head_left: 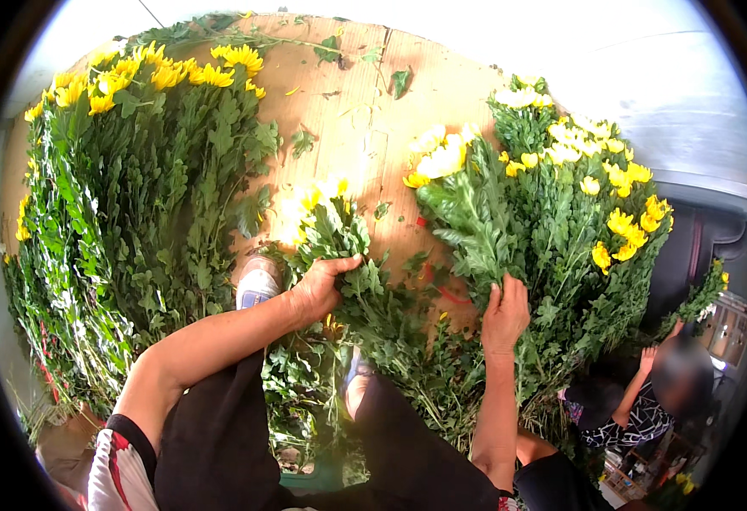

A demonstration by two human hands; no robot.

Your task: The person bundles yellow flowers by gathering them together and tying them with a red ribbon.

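My left hand (317, 289) is closed around the leafy stems of a small bunch of yellow chrysanthemums (332, 232), its blooms pointing away from me. To the right, my right hand (505, 317) pinches the stem of a chrysanthemum (469, 209), whose pale yellow blooms look washed out by sunlight. Just beyond that hand lies a thick pile of chrysanthemums (560, 230) with bright yellow heads. Leaves hide the exact spots where my fingers meet the stems.
A large chrysanthemum pile (160, 187) covers the left side. Loose leaves (400, 82) lie scattered on the cardboard sheet (339, 111). Below my hands, a green container (314, 481) shows between my legs. At the lower right, another person (633, 409) holds up a chrysanthemum stem (698, 300).
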